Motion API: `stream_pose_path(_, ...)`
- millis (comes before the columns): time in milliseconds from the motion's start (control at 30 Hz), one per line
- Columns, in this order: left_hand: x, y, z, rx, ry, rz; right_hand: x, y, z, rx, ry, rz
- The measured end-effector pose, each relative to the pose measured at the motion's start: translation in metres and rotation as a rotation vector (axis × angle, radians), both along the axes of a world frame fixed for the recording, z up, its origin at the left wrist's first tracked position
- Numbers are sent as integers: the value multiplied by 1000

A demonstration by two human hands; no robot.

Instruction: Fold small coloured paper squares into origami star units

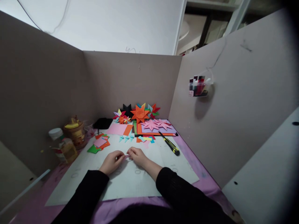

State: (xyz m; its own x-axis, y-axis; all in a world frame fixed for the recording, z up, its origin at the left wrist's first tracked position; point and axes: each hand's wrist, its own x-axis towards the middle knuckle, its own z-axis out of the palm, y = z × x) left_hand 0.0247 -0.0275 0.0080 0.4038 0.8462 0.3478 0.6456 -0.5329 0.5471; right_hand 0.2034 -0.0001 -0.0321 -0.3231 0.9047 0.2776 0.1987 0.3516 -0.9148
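My left hand and my right hand meet over a white mat on the desk. Together they pinch a small pink paper piece between their fingertips; most of it is hidden by the fingers. Both arms wear black sleeves. Just beyond the hands lie small folded teal paper pieces and mixed coloured scraps. A stack of small pink, orange and green paper squares lies to the left of the hands.
Folded paper stars and pink stars on coloured sheets sit at the back. A yellow-black utility knife lies right of the hands. Jars and a bottle stand at the left. Partition walls enclose the desk; a pen holder hangs on the right wall.
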Motion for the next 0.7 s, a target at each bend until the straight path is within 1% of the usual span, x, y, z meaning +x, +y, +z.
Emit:
stream_pose_path(133, -1, 0, 2, 25, 20, 13, 0, 1, 0, 80, -52, -10)
stream_pose_path(267, -2, 0, 3, 42, 53, 26, 0, 1, -1, 71, -60, -3)
stream_pose_path(433, -4, 3, 0, 60, 53, 22, 0, 0, 0, 67, -79, -22)
stream_pose_path(700, -8, 5, -1, 66, 47, 24, -1, -1, 3, 132, -155, -44)
